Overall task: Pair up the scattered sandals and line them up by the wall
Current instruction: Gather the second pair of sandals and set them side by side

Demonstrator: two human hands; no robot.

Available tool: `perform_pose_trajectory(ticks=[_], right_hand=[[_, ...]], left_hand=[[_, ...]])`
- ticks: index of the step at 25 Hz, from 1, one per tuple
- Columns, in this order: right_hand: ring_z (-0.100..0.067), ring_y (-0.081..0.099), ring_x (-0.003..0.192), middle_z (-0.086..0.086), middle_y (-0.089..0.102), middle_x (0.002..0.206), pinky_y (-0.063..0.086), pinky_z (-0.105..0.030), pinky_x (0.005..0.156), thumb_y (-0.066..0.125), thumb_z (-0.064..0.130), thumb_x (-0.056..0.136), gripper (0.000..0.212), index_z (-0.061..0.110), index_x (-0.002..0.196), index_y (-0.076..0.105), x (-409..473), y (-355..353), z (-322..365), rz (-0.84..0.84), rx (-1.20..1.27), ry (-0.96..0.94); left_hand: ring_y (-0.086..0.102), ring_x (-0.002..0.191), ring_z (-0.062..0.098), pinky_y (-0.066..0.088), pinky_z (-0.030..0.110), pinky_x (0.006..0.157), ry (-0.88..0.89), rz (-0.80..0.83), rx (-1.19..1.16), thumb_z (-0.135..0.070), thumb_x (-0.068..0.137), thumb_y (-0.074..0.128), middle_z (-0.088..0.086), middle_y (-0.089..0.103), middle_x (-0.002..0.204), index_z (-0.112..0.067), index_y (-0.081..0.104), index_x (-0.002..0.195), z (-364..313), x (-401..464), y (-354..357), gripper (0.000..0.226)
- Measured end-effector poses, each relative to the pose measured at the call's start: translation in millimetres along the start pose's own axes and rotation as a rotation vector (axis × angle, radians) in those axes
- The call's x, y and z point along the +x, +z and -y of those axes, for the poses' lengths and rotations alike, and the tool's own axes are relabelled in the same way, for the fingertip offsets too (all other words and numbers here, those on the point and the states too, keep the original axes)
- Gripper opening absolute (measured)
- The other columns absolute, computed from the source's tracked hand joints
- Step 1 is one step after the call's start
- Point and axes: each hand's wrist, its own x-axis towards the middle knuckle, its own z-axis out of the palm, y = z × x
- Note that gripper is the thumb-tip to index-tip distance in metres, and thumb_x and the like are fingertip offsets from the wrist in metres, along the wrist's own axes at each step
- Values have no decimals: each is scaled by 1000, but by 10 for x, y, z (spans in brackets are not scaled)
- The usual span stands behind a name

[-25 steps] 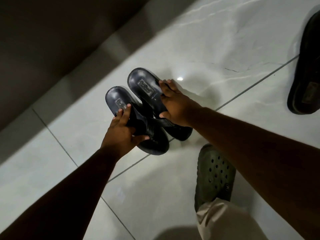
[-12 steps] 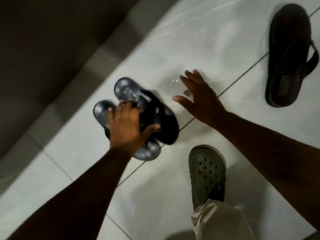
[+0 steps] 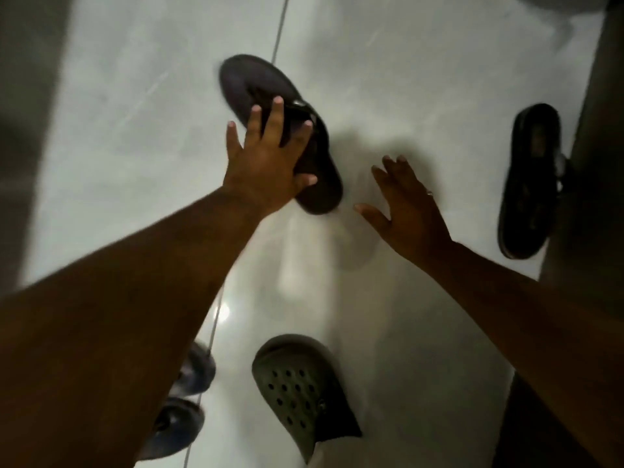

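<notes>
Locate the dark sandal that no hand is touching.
The untouched sandal lies on the floor at the right of the head view, beside the dark vertical edge, beyond the open right hand.

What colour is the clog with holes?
Dull olive green clog, seen in the head view.

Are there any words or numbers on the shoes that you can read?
None can be read.
Dark sandal under the left hand: no words show.
Black sandal at the right: a faint patch on the footbed, too blurred to read.
Green clog: only holes, no writing.
Blue sandals at the bottom: mostly hidden by the arm, blurred.
</notes>
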Motion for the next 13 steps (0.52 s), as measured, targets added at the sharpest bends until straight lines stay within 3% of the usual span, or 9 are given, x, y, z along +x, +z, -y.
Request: perform_pose_trajectory(ticks=[4,6,9,13], right_hand=[[-39,7,148,-20,14,160,20,-56,115,36,63,90,81,11,150,20,-145,-166,-707,33,-227,308],[-43,-1,147,-19,5,161,12,-62,115,35,65,88,84,14,151,12,-220,-238,-1054,55,-305,519],[-47,-3,145,-15,1,162,9,-68,113,42,64,86,81,22,150,17,-350,-348,-1406,122,-287,787],[-46,-5,145,-4,-6,163,14,-65,113,40,62,89,72,28,149,21,-388,-312,-1452,215,-192,801]], left_hand=[[-17,142,49,3,71,108,-19,230,164,-62,82,50,10,-18,160,-42,31,143,-67,367,36,67],[-16,141,50,11,71,109,-10,248,201,-58,81,57,11,-18,160,-40,30,144,-26,346,80,71],[-14,142,49,14,71,109,12,216,205,-55,76,64,11,-15,161,-41,31,143,57,329,121,76],[-14,142,49,14,73,108,10,150,174,-55,75,64,12,-11,161,-37,37,143,80,278,216,75]])
